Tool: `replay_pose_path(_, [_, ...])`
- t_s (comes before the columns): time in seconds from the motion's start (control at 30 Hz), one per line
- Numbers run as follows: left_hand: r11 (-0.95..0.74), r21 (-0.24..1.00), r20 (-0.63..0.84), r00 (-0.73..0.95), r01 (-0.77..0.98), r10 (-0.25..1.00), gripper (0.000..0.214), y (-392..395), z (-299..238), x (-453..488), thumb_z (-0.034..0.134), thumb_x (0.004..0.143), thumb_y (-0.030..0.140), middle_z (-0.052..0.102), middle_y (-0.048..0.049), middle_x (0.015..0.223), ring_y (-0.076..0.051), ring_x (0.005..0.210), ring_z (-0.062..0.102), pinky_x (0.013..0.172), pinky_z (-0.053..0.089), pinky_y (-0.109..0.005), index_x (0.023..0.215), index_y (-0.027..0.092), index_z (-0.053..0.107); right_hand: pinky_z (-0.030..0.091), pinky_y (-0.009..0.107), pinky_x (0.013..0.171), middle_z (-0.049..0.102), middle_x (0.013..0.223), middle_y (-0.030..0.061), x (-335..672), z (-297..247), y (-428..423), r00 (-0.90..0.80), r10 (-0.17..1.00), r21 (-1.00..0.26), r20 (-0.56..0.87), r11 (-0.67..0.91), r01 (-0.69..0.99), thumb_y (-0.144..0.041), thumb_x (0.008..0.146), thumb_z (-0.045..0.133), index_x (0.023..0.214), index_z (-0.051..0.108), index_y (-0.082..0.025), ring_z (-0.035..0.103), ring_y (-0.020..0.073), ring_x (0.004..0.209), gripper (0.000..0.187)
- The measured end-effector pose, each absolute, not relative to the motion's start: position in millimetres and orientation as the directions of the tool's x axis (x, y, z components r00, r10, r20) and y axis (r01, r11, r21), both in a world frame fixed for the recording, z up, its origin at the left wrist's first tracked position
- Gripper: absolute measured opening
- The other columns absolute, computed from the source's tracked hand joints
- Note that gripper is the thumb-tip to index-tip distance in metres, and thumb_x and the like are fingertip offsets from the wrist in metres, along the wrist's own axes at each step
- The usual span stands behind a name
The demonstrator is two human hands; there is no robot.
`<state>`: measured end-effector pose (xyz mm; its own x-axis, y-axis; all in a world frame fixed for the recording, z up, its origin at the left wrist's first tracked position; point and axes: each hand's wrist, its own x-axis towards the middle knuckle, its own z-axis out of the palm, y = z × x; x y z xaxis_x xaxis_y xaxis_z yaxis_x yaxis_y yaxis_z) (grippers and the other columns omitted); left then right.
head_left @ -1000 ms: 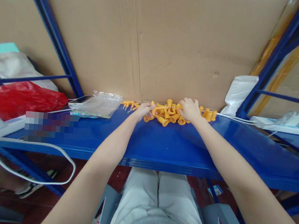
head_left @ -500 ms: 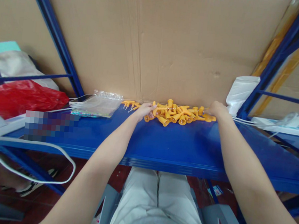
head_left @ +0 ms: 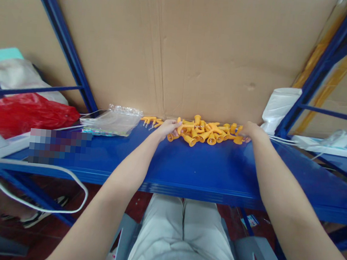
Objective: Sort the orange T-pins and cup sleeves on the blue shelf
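Observation:
A heap of yellow plastic corkscrews (head_left: 211, 133), with bell-shaped ends and some metal spirals showing, lies along the back of the blue shelf. At the heap's left end, my left hand (head_left: 168, 129) has its thumb and fingers closed on a yellow corkscrew (head_left: 179, 126). My right hand (head_left: 250, 131) is at the right end, its fingers curled round the edge of a yellow corkscrew piece (head_left: 238, 139); the fingertips are partly hidden. Left of my left hand, several yellow corkscrew handles (head_left: 150, 120) with bare metal spirals lie in a row.
Clear plastic bags (head_left: 118, 121) lie on the blue shelf (head_left: 197, 168) to the left, near a red plastic bag (head_left: 32, 111). A cardboard sheet (head_left: 216, 57) stands behind. A white packet (head_left: 280, 107) leans at the right post. A white cable (head_left: 85, 197) loops over the front edge.
My right hand has shifted slightly down, and the yellow piece beside it has moved left, closer against the heap. My left hand has hardly moved.

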<state>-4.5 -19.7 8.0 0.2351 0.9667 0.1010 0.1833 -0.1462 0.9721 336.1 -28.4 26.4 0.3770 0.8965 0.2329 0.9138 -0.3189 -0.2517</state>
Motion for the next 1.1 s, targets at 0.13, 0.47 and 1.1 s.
replay_pose_path(0.13, [-0.146,0.979,0.11,0.232,0.144,0.966,0.028,-22,10,-4,0.074,0.087,0.027,0.059,0.0047,0.052,-0.004,0.036,0.047,0.041,0.037,-0.016,0.072,0.017,0.053,0.057,0.035,0.072,0.073,0.075,0.0149,322,36,-40,0.443,0.897,-0.252,0.004,-0.427,0.868,-0.012,0.083,0.062,0.09,0.076,-0.008,0.073,0.0238,0.073,0.016])
replay_pose_path(0.47, [-0.101,0.994,0.092,0.203,0.032,0.975,0.021,-25,15,-3,0.069,0.084,0.012,0.06,0.0035,0.057,-0.004,0.035,0.044,0.038,0.033,-0.017,0.073,0.017,0.052,0.054,0.043,0.088,0.071,0.115,0.0274,287,51,-61,0.34,0.867,-0.119,0.366,-0.318,0.94,-0.024,0.088,0.06,0.117,0.071,-0.007,0.068,0.0363,0.112,0.035])
replay_pose_path(1.1, [-0.058,0.965,0.118,0.225,-0.257,0.967,0.026,-28,18,3,0.059,0.095,0.017,0.058,0.0007,0.054,-0.006,0.039,0.049,0.044,0.039,-0.017,0.069,0.014,0.056,0.048,0.051,0.101,0.066,0.136,0.0117,185,12,-72,-0.686,0.599,0.215,0.412,0.668,0.712,-0.016,0.096,0.048,0.151,0.049,-0.024,0.065,0.0292,0.118,0.055])
